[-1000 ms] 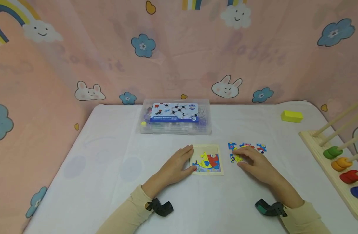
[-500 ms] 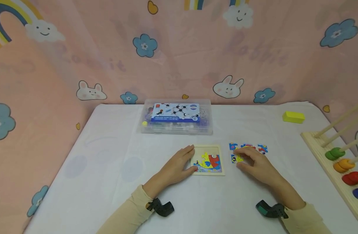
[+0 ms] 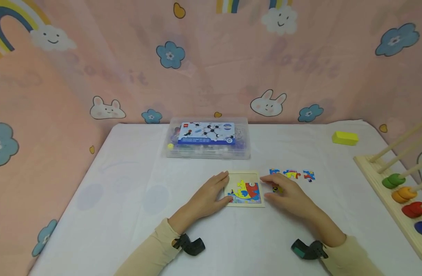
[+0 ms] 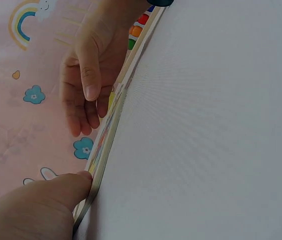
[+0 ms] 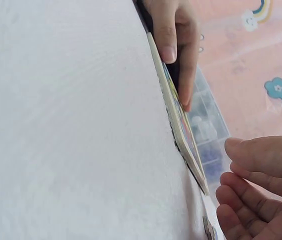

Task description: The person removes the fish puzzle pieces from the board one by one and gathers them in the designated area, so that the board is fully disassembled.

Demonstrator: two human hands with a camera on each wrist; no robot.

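My left hand [image 3: 204,197] rests on the left side of a square wooden puzzle board [image 3: 243,176], its thumb on the lower part and its fingers by the upper left corner. Yellow, red and blue pieces [image 3: 247,191] fill the board's lower part; the upper part shows bare wood. At the board's right edge hovers my right hand [image 3: 291,195], thumb and fingers apart. In the right wrist view nothing shows between the right fingertips [image 5: 233,142]. Behind that hand lie several loose jigsaw pieces [image 3: 292,174], some partly covered by it.
A clear plastic molecular model kit box [image 3: 207,151] stands at the back of the white-covered table [image 3: 135,172]. A yellow block [image 3: 345,138] lies at the back right. On the right is a wooden peg stand [image 3: 373,180] with coloured rings.
My right hand has moved left from the loose pieces to the board's right edge, uncovering more of the pieces. My left hand stays on the board.
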